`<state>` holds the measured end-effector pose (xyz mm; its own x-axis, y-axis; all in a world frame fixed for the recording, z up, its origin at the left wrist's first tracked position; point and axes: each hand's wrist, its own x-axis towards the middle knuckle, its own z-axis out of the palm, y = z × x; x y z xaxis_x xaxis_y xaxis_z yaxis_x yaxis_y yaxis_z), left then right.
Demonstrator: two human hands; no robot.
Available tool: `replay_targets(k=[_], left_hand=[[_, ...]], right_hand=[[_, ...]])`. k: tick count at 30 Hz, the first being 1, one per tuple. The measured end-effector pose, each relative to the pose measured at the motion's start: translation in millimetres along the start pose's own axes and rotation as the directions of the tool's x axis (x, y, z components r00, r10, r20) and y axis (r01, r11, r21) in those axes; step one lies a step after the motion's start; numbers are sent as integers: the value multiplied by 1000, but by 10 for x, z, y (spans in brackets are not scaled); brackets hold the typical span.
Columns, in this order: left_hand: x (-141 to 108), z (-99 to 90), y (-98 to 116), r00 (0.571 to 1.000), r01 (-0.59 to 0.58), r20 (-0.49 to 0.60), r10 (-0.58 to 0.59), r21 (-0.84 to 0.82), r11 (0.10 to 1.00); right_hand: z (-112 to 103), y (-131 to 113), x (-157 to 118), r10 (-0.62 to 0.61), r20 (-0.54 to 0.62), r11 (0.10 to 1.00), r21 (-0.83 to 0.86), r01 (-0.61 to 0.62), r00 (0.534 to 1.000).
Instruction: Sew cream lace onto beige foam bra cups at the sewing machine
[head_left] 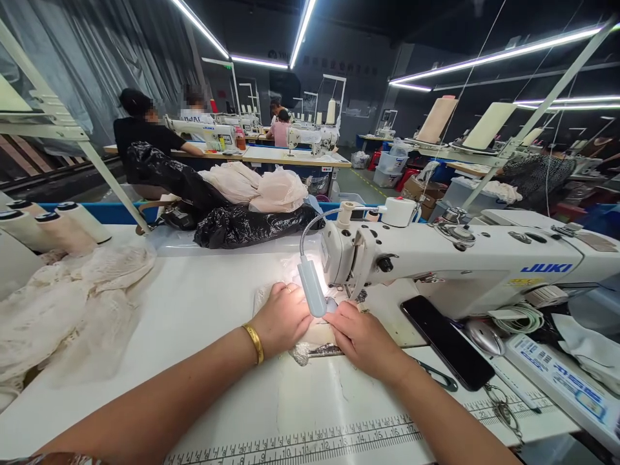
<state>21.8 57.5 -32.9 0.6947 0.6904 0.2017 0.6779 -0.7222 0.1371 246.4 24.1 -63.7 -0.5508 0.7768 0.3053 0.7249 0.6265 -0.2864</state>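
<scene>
My left hand (283,316), a gold bangle at its wrist, is closed on a pale, sheer lace fabric (261,298) to the left of the needle area. With fingers bent and pressed together, my right hand (361,336) grips the same fabric just right of the lamp. Part of the lace edge (301,353) hangs out between the hands. A grey gooseneck lamp (312,287) lights the spot and covers some of my left fingertips. Behind them stands the head of a white sewing machine (339,248); its needle and presser foot are mostly hidden.
A black phone (448,342), thread snips (438,376), a pen (516,384) and a white box (564,387) lie at right. Pale lace (72,310) is heaped at left near thread cones (82,223). A black plastic bag (252,225) lies behind. Co-workers (150,139) sit beyond.
</scene>
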Motion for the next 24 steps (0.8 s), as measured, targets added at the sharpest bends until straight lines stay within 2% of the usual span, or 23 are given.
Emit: replay_targets(k=[5,13,16,18,20,21,23,24], left_hand=[[35,-22,-13,999,47,21,-48,26,999],[59,-27,-88,963,269,-1,-269,-16,963],[42,-95,-134,949,314,65,-309,-76,947],[-30,-190,-174,938,335,130,-321,-112,936],[-177,-327,-205,931,343,186,-316,-141,929],[-278,-405,-211,929,340,213,-304,-157,927],[-527,-568,-190,931,306,271,-243,-219,926],[-668,-646,-158,938,279,279,-204,-261,924]], right_hand=[[-15,-3,-7,-7,-17,999,34,7,1000],[59,38,-45,-8,-72,997,72,13,997],[54,16,-54,-15,-87,992,124,26,996],[15,-72,-48,20,-69,973,231,-4,997],[-32,-234,-24,125,35,888,441,-128,991],[-48,-339,-2,186,116,792,570,-219,976],[-45,-583,69,258,280,502,779,-376,925],[-22,-716,116,262,336,344,844,-412,905]])
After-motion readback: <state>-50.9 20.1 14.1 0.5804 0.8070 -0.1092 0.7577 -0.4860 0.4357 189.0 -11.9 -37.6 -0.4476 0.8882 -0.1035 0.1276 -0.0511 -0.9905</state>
